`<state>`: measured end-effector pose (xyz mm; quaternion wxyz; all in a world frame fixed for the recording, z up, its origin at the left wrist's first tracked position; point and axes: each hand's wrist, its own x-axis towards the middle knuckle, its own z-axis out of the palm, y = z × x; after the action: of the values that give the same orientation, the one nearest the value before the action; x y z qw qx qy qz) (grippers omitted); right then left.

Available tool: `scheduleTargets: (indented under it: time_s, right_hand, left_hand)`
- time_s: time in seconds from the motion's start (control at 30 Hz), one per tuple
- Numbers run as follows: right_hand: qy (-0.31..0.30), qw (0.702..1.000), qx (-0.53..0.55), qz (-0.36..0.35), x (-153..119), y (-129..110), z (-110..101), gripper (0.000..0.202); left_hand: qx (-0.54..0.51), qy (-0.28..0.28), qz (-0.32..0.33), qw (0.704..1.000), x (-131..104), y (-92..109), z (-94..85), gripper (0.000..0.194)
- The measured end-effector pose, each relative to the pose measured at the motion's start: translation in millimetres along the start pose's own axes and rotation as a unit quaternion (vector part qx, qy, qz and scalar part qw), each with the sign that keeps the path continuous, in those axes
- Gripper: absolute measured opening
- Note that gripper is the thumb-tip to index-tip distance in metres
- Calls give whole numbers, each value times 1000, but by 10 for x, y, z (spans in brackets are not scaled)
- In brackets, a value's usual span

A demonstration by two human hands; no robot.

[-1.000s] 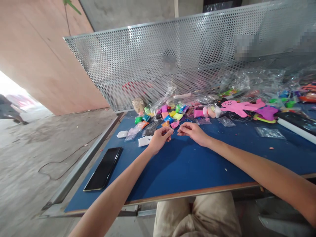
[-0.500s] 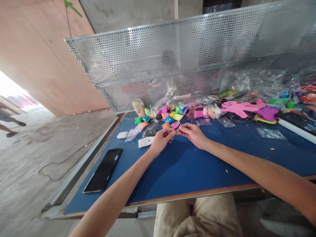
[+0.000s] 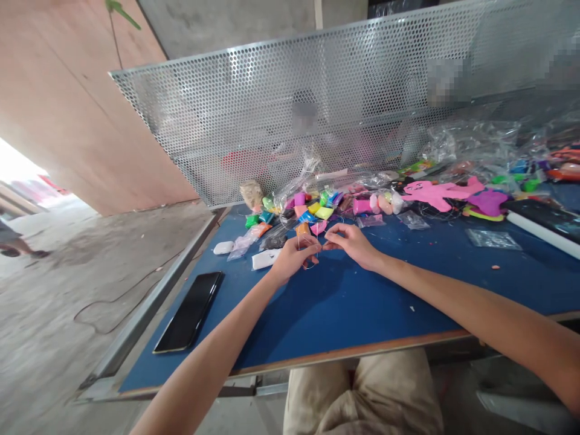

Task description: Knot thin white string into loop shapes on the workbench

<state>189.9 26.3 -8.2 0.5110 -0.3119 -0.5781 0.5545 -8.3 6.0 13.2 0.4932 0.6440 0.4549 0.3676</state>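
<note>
My left hand (image 3: pixel 294 257) is closed in a pinch on a thin pale wire or string (image 3: pixel 318 232), which curves above and below its fingers. Close beside it, my right hand (image 3: pixel 356 244) pinches with thumb and forefinger near the same strand; whatever lies between those fingertips is too small to make out. Both hands are raised a little over the blue table (image 3: pixel 344 314). Just beyond them lie a pink packet (image 3: pixel 319 228) and an orange packet (image 3: pixel 302 229). A white case-like object (image 3: pixel 265 260) sits left of my left hand.
A black phone (image 3: pixel 189 311) lies at the left. Colourful packets, clear bags (image 3: pixel 493 239) and a pink figure (image 3: pixel 432 193) line the back, before a perforated metal panel (image 3: pixel 263 109). A black-and-white device (image 3: pixel 544 223) is at the right. A person's legs (image 3: pixel 20 244) show far left.
My fingertips have moved slightly apart, and the thin strand now shows as a curve around my left fingers. The whole view has shifted a little. The person at far left has moved.
</note>
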Motion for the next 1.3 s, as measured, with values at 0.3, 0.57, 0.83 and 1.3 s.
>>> scheduleTargets:
  time_s: [0.3, 0.57, 0.83, 1.3]
  right_hand:
    - [-2, 1000, 27, 12, 18, -35, -39, 28]
    - [-23, 1000, -1, 2, 29, -36, -75, 33]
    - [-73, 994, -77, -23, -4, 2, -36, 33]
    - [-41, 977, -188, -95, -9, -8, 27, 26]
  left_hand:
    - [-57, -3, 8, 998, 8, -43, -36, 34]
    - [-109, 7, -20, 994, 14, -36, -12, 37]
    - [-154, 27, -20, 987, 15, -37, 1, 36]
    - [-134, 12, 8, 991, -13, 22, 94, 32]
